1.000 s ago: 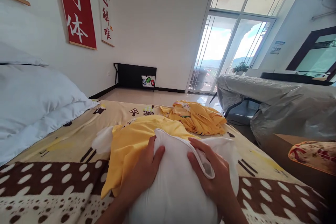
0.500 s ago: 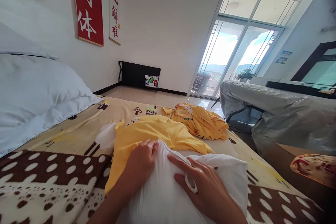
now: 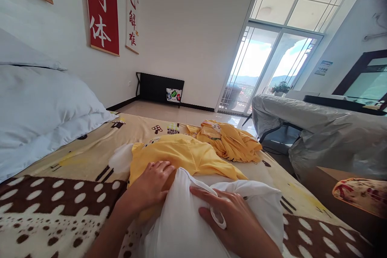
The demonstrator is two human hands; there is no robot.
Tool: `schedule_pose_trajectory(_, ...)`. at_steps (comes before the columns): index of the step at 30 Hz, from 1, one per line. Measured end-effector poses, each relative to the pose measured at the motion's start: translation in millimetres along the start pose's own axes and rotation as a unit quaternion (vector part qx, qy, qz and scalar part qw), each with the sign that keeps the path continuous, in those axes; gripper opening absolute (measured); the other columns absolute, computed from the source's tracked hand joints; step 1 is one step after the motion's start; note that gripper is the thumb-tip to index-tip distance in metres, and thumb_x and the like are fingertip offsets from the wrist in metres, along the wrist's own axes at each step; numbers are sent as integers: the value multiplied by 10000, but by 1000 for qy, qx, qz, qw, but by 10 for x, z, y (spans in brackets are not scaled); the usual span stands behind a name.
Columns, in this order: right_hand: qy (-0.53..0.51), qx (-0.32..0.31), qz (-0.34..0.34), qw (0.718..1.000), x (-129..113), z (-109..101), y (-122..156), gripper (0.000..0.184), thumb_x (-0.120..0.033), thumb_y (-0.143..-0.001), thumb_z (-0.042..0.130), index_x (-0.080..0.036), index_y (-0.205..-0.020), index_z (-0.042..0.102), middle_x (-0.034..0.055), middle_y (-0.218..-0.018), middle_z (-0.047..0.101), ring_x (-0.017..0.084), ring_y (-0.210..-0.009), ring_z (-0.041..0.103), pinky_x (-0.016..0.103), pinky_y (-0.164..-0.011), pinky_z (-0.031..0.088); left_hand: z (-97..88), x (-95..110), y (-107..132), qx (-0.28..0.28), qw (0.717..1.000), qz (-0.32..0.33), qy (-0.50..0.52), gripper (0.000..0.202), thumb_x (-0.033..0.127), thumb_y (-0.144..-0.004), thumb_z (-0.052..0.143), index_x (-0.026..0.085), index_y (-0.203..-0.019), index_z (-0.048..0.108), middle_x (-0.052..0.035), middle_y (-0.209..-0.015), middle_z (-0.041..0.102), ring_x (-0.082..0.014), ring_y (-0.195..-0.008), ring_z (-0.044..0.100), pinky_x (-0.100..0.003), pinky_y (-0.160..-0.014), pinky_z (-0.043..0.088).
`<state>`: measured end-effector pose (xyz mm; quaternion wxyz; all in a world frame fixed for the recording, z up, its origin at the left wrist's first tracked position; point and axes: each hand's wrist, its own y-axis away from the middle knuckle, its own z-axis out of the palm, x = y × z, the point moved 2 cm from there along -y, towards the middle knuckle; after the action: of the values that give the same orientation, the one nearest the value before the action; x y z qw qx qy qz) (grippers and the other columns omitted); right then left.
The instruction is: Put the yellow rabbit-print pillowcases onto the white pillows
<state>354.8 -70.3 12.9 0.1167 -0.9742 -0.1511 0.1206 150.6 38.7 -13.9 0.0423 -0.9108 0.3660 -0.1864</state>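
Note:
A soft white pillow (image 3: pixel 181 225), or cover shaped like one, lies close in front of me, its raised corner pointing away. My right hand (image 3: pixel 228 213) grips its seamed edge, the index finger stretched along the seam and the thumb bent below. A small white fabric loop (image 3: pixel 219 218) sticks out by that thumb. My left hand (image 3: pixel 152 185) rests on a yellow cloth (image 3: pixel 181 151), thumb apart from the fingers and just beside the white corner. The yellow cloth, a printed case by its look, spreads beyond both hands.
A patterned blanket (image 3: pixel 75 161) covers the bed. Another crumpled yellow cloth (image 3: pixel 232 141) lies farther off. White pillows (image 3: pixel 51 109) are piled at left. Plastic-covered furniture (image 3: pixel 332 129) and a cardboard box (image 3: pixel 326 181) stand at right, beyond the bed edge.
My left hand has let go of the white corner and shifted left onto the yellow cloth. The white corner now stands up more pointed. My right hand keeps its grip.

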Motion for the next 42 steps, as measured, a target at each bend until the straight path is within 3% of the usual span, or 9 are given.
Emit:
schedule_pose_trajectory(3,3,7,4,1000,-27,29,39,401,-425,-892,498,-423,-1291,535,11,-1087,693,210,-955,639,334,-840,491,-44,-86,23,-1,1000,-19,15,410,198,-852,456,226,-1258,499,-70,-1331,512,-232,-1226,441,-422,-1027,331)
schedule_pose_trajectory(7,3,13,33,999,-71,32,71,392,-437,-888,505,-467,-1279,526,-4,-1096,688,230,-1009,627,384,-879,486,-87,-114,23,0,998,-58,-5,202,163,-862,410,191,-934,597,-62,-1030,606,-219,-953,547,-376,-875,408)
schedule_pose_trajectory(10,5,-10,19,1000,-81,18,72,400,-442,-899,484,-471,-1297,503,-2,-1119,683,235,-1024,628,398,-880,492,-123,-59,10,9,998,-64,-24,247,130,-875,346,180,-778,568,-53,-896,597,-198,-819,547,-344,-791,413)
schedule_pose_trajectory(18,18,-20,-2,1000,-77,4,84,410,-436,-904,465,-435,-1312,505,13,-1116,687,246,-1022,636,405,-866,503,-252,-78,-40,182,975,-99,-83,272,187,-933,325,172,-883,592,-78,-915,610,-234,-925,550,-375,-846,387)
schedule_pose_trajectory(26,3,8,-3,1000,-96,-4,84,396,-423,-893,499,-424,-1286,539,16,-1086,695,226,-991,641,353,-859,499,-35,-627,-143,166,978,-92,-82,213,172,-893,401,183,-954,605,-90,-1027,609,-247,-1038,536,-410,-897,366)
schedule_pose_trajectory(30,-2,-22,1,1000,-94,-13,85,405,-427,-904,469,-422,-1307,519,21,-1111,685,233,-1012,632,372,-870,493,-257,-411,21,242,965,-80,-59,243,186,-892,367,180,-1009,581,-100,-1047,611,-248,-1038,528,-403,-908,370)
schedule_pose_trajectory(32,-3,-25,0,1000,-98,-22,77,409,-433,-909,458,-417,-1313,513,24,-1128,679,237,-1023,627,382,-878,489,-370,-143,148,201,978,-51,-5,238,218,-900,347,199,-963,576,-72,-979,628,-219,-951,560,-352,-856,404)
schedule_pose_trajectory(37,7,-13,-12,1000,-107,-32,71,404,-421,-906,468,-405,-1306,527,21,-1119,686,228,-1017,632,356,-867,493,-350,301,366,-45,995,-59,69,228,260,-891,370,227,-812,581,-30,-777,652,-184,-709,610,-266,-629,414)
schedule_pose_trajectory(42,12,6,-19,1000,-99,-37,95,393,-421,-890,501,-408,-1280,552,20,-1078,700,221,-978,648,337,-840,503,-207,281,235,-44,996,-73,29,226,188,-860,382,208,-911,601,-87,-894,664,-222,-828,630,-295,-705,449)
